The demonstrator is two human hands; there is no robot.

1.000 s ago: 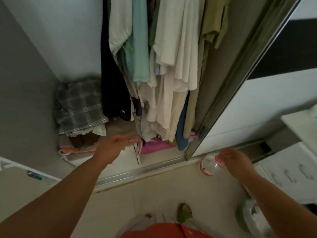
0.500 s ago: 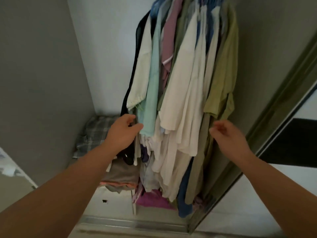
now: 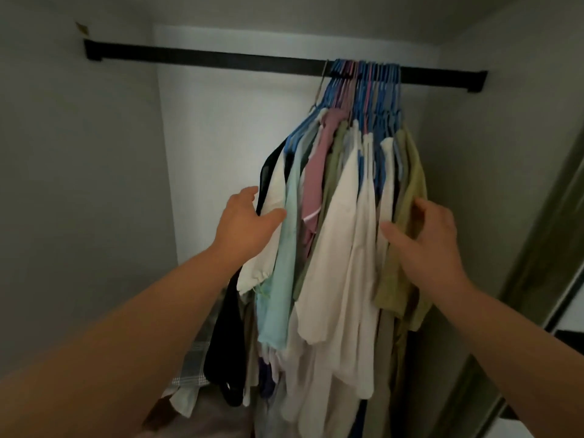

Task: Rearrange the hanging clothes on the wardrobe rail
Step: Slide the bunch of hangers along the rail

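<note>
Having risen, hands (image 3: 249,222) flanking clothes (image 3: 335,235)

Wardrobe interior: pale grey side walls (image 3: 79,184), lighter back panel (image 3: 227,153). Dim, flat light. Dark-framed sliding door (image 3: 550,263) stood at right edge. Small tan scrap (image 3: 82,27) stuck on upper left wall.

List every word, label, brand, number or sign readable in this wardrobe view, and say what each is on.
None: no readable text shows on the bunched hanging clothes, the blue plastic hangers, the black wardrobe rail or the grey walls.
</note>
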